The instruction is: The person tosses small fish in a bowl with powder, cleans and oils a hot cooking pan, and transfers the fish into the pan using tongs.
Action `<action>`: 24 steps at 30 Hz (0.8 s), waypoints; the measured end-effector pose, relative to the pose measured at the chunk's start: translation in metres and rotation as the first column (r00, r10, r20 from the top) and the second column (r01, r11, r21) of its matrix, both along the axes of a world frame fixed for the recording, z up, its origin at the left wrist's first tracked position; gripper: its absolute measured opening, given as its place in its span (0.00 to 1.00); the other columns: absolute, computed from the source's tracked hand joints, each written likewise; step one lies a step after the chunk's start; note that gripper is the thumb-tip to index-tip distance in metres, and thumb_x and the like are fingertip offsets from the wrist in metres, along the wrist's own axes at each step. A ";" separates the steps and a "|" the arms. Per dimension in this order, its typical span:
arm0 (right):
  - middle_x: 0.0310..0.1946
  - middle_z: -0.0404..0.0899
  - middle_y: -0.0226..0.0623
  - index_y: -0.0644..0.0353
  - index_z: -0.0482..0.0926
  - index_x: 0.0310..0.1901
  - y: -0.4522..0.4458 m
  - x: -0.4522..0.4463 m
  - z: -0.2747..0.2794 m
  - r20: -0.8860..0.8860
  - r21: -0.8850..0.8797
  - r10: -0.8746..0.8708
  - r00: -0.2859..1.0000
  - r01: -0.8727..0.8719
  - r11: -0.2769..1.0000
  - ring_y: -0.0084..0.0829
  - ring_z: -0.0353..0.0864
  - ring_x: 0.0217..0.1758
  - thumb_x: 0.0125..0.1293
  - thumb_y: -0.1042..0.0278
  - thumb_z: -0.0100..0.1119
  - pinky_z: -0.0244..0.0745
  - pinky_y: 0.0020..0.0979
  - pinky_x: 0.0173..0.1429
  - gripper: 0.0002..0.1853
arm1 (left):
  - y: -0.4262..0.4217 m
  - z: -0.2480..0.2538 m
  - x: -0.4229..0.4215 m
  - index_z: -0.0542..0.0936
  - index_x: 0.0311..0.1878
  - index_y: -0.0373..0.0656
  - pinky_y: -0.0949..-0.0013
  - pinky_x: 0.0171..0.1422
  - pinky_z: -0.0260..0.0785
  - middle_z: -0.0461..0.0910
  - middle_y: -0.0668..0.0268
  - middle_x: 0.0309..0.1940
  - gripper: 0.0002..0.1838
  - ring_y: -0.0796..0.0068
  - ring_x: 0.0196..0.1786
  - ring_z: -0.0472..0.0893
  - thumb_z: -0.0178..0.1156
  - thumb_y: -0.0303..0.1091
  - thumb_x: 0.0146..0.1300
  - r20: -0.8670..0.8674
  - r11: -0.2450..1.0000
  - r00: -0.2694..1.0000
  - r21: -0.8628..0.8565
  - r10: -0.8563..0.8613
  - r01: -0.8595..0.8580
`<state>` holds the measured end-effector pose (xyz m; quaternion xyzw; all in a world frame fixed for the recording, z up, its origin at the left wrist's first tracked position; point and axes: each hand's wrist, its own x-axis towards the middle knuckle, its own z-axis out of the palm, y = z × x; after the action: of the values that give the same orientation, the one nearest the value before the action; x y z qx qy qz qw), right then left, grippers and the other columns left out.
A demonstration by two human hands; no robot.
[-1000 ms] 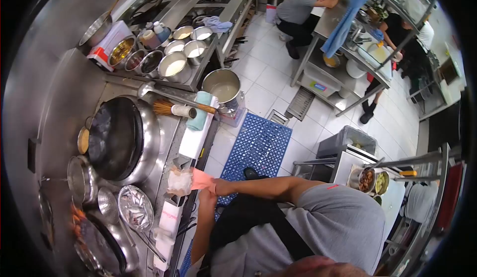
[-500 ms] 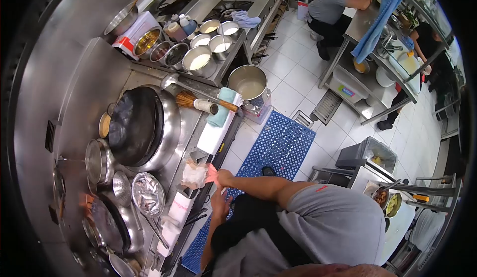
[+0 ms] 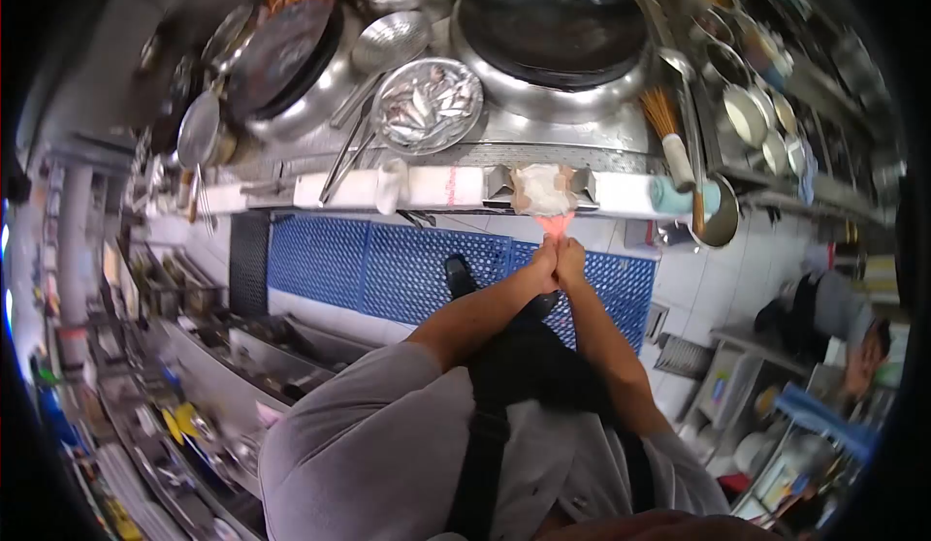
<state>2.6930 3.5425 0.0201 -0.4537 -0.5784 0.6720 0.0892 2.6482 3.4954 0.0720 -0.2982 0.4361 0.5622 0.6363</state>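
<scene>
Looks like your hands [image 3: 568, 262] are balled tight on that thin pink sheet [image 3: 554, 225], crumpled whitish wad [image 3: 543, 189] at its far end.

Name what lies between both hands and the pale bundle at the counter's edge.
In the head view, pink material spans from the pale bundle to the left hand and right hand.

The bright coral-pink sheet [image 3: 554, 222], thin-looking, whether cloth, paper or plastic cannot be told, is bunched and creased. It is broad at its far end and narrows toward the wearer, its narrow end partly hidden. It sits at the near edge of the crumpled white-and-tan bundle [image 3: 543, 190]; whether they are joined is unclear.
</scene>
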 end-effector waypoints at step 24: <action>0.39 0.86 0.52 0.76 0.82 0.43 0.012 0.200 0.017 0.194 0.146 0.126 0.973 -0.156 0.977 0.35 0.87 0.37 0.77 0.38 0.42 0.82 0.32 0.41 0.38 | 0.008 -0.015 -0.052 0.79 0.61 0.55 0.61 0.22 0.67 0.78 0.60 0.23 0.28 0.67 0.18 0.74 0.49 0.63 0.70 -0.723 0.848 0.506 -0.210 -0.469 0.486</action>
<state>2.8929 3.5542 0.0370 -0.4626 -0.6671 0.5834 0.0235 2.5961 3.5031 0.0571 0.1002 0.7179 0.4406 0.5296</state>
